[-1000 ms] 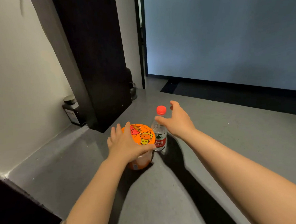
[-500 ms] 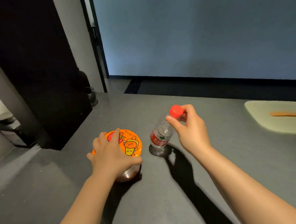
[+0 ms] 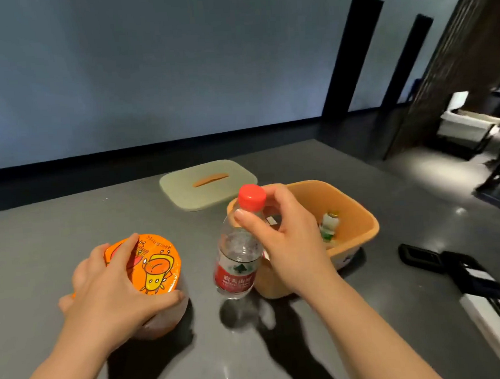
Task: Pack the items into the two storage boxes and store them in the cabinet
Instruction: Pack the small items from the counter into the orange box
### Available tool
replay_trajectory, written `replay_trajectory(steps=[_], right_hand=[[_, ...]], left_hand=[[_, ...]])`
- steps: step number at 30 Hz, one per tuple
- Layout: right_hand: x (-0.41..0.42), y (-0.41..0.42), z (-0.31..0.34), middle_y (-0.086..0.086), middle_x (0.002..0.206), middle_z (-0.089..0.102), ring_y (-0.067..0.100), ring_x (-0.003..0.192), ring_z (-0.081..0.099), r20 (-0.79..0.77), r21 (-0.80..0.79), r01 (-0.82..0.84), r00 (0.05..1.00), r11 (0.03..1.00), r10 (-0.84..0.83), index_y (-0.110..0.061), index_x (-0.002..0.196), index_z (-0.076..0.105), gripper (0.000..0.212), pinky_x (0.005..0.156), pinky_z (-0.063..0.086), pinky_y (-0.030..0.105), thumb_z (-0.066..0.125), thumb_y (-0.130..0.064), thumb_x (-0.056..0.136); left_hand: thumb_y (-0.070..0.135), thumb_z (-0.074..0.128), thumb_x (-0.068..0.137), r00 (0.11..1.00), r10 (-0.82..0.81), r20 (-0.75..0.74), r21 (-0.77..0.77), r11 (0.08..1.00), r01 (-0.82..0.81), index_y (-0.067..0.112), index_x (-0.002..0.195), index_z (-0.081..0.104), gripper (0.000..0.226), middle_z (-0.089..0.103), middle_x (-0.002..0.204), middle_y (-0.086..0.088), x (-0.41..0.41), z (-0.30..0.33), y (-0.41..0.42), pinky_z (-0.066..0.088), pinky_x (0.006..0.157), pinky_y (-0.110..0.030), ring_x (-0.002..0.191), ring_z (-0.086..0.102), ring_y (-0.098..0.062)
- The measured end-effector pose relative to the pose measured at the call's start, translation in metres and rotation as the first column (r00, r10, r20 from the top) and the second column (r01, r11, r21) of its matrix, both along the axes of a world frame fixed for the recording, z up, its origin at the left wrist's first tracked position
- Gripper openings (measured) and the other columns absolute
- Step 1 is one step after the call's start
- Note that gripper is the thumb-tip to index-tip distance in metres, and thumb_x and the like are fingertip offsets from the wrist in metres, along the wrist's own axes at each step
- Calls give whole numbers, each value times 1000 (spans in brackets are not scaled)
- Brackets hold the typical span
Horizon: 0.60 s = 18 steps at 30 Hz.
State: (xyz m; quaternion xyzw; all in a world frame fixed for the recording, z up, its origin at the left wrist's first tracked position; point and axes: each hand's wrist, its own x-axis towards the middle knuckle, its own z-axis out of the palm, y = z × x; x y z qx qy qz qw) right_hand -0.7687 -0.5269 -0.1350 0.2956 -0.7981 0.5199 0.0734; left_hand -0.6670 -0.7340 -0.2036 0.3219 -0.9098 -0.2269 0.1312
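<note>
1. Left hand (image 3: 114,288) lies over the top of a round cup (image 3: 157,271) with an orange printed lid; fingers spread across the lid and down its far side, thumb hooked round the near rim. The grip holds the cup from above. Whether the cup's base touches the surface, cannot tell: the hand and its shadow cover the bottom edge.
2. Right hand (image 3: 287,242) pinches the neck of a clear water bottle (image 3: 237,266), just below its red cap (image 3: 252,197), between thumb and curled fingers. The bottle has a red label and leans a little, cap toward the right. Its base is clear of the grey countertop (image 3: 41,246), with a shadow beneath it.
3. The bottle hangs just beside the near left corner of an orange storage box (image 3: 358,212), which stands open on the countertop. The right hand partly hides the box's left wall.
4. Inside the box, toward the right end, a small bottle (image 3: 330,224) with a green label stands or leans; other contents are too hidden to name.
5. A pale green lid (image 3: 207,183) with an orange slot-shaped handle lies flat on the countertop behind the box, near its far left corner.
6. At the right edge of the countertop lie dark straps (image 3: 452,267) and a black flat item, well apart from the box.
7. The cup and the bottle are near each other, not touching.
</note>
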Motion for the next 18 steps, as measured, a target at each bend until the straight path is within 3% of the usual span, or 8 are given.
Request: replay_trajectory(steps=[4,8,12,16,18], right_hand=[[-53,72,29,-17,93,68,-2,87,63,0,-160,155,988,975,-157,-33,98,63,22,76,49,24,67,-47,81],[-111,116,32,-14,97,69,3,93,64,-7,-227,276,958,934,-285,-37,99,62,27,85,53,38,64,-54,77],[-156,120,2,-14,102,65,8,96,61,2,-124,372,927,920,-375,-35,108,58,36,87,51,44,60,-56,79],[-193,104,-33,-18,93,60,11,94,59,81,-55,423,905,904,-418,-32,106,53,27,80,49,36,61,-48,86],[-207,96,-48,-14,99,60,14,95,58,142,45,419,896,907,-421,-28,111,52,30,78,47,34,57,-47,89]], left_hand=[[77,68,35,998,-52,22,-35,998,52,47,138,23,117,34,135,2,-40,-1,29,38,89,-49,127,27,-26],[81,57,28,996,-48,79,-34,998,51,49,137,23,119,34,135,3,-63,-11,52,38,90,-48,127,27,-26],[79,54,26,991,-15,136,-35,999,20,49,135,26,117,36,133,5,-71,-26,70,39,90,-46,127,29,-24],[78,54,25,987,31,157,-37,999,-25,48,134,30,115,40,126,5,-75,-30,72,42,90,-45,125,33,-24],[78,53,25,984,46,170,-49,998,-38,48,134,31,116,40,128,4,-77,-30,73,42,90,-45,126,33,-24]])
